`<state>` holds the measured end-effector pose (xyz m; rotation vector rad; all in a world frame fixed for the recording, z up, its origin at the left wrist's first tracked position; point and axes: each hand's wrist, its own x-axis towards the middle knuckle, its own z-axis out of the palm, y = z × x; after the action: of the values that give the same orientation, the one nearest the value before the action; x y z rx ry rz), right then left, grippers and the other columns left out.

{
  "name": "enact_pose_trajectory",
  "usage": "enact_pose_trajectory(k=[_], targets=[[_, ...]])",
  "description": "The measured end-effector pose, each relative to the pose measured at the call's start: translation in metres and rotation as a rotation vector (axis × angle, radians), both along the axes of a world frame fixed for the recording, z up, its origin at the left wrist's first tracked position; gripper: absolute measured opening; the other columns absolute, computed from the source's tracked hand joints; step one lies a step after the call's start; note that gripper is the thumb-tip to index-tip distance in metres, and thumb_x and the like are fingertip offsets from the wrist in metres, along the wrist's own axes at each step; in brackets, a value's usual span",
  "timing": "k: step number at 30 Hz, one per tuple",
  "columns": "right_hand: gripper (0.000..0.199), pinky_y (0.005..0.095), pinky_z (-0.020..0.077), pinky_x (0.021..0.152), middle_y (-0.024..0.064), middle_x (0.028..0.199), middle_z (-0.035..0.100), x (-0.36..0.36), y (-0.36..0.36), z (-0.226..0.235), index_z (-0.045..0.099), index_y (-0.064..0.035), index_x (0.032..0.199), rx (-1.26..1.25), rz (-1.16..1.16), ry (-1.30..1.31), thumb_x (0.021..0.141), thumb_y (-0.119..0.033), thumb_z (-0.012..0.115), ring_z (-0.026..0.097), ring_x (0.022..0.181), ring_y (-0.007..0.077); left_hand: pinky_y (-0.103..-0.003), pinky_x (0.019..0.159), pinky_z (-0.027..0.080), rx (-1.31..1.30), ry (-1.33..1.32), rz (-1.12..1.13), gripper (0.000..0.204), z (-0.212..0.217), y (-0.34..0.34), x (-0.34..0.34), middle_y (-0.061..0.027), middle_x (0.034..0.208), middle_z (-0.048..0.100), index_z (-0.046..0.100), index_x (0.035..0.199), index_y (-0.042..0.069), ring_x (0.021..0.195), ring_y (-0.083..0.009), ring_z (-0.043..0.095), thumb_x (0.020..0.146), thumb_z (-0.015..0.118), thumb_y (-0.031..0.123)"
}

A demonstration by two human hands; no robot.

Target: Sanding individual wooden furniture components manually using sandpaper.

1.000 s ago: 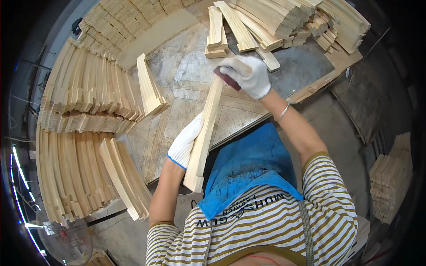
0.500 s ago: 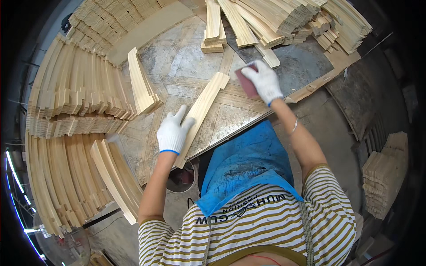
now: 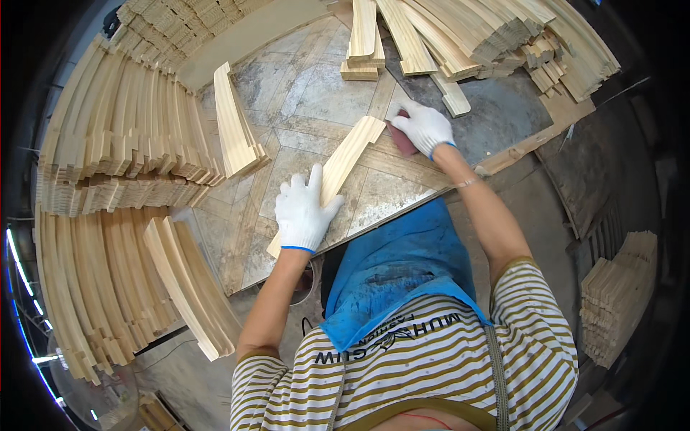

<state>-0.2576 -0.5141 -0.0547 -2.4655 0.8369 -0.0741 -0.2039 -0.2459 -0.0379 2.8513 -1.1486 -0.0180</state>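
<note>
Counter: a worn grey sheet [image 3: 316, 93] marked with angled lines is seen; its near edge runs diagonally in front of the person.
Room: a concrete floor [image 3: 532, 194] is seen to the right, and a stack of short slats [image 3: 618, 294] stands at the far right.
Left stacks: curved pale wooden strips [image 3: 108, 151] are piled in rows along the counter's left side, with more bundles [image 3: 180, 280] below them.
Far stacks: longer strips [image 3: 474, 29] are heaped across the far right of the counter.
Leaning bundle: a small set of strips [image 3: 233, 126] is stood on edge near the left stacks.
Workpiece: a pale wooden strip [image 3: 348, 154] is laid flat and diagonally on the counter, between both hands.
Left hand [image 3: 305, 208]: a white glove is worn; the palm is pressed flat on the strip's near part, fingers spread, so the grip is open.
Right hand [image 3: 425, 128]: gloved too, the arm is stretched forward; the grip is closed on a dark red sanding block [image 3: 400, 136], which is held at the strip's far end.
Clothing: a striped shirt and a blue apron [image 3: 392, 266] are worn.
</note>
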Motion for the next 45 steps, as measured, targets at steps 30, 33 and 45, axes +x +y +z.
enact_pose_trajectory(k=[30, 33, 45], targets=[[0.041, 0.0442, 0.0498, 0.079, 0.018, 0.1, 0.066, 0.036, 0.023, -0.008, 0.064, -0.0122, 0.101, 0.007, 0.108, -0.127, 0.081, -0.047, 0.054, 0.063, 0.092, 0.0367, -0.028, 0.062, 0.052, -0.412, 1.478, 0.298, 0.046, 0.011, 0.032, 0.0, -0.0067, 0.086, 0.064, 0.054, 0.121, 0.0, 0.069, -0.0138, 0.063, 0.088, 0.06, 0.031], [0.038, 0.0455, 0.0498, 0.078, 0.0182, 0.098, 0.066, 0.01, 0.017, -0.003, 0.063, -0.0145, 0.103, -0.106, 0.188, -0.018, 0.084, -0.045, 0.05, 0.064, 0.089, 0.0373, -0.028, 0.063, 0.051, -0.377, 1.405, 0.319, 0.045, 0.015, 0.03, -0.005, -0.0066, 0.086, 0.064, 0.057, 0.119, -0.001, 0.07, -0.0131, 0.063, 0.088, 0.059, 0.032], [0.02, 0.038, 0.0515, 0.064, 0.0071, 0.081, 0.068, 0.004, 0.051, 0.046, 0.063, -0.0141, 0.089, -0.301, 0.391, -0.639, 0.084, -0.033, 0.058, 0.066, 0.074, 0.0285, -0.046, 0.08, 0.049, -0.009, 0.688, 0.034, 0.045, 0.049, 0.006, -0.002, -0.0295, 0.094, 0.063, 0.058, 0.116, 0.002, 0.088, -0.0412, 0.062, 0.083, 0.049, 0.031]])
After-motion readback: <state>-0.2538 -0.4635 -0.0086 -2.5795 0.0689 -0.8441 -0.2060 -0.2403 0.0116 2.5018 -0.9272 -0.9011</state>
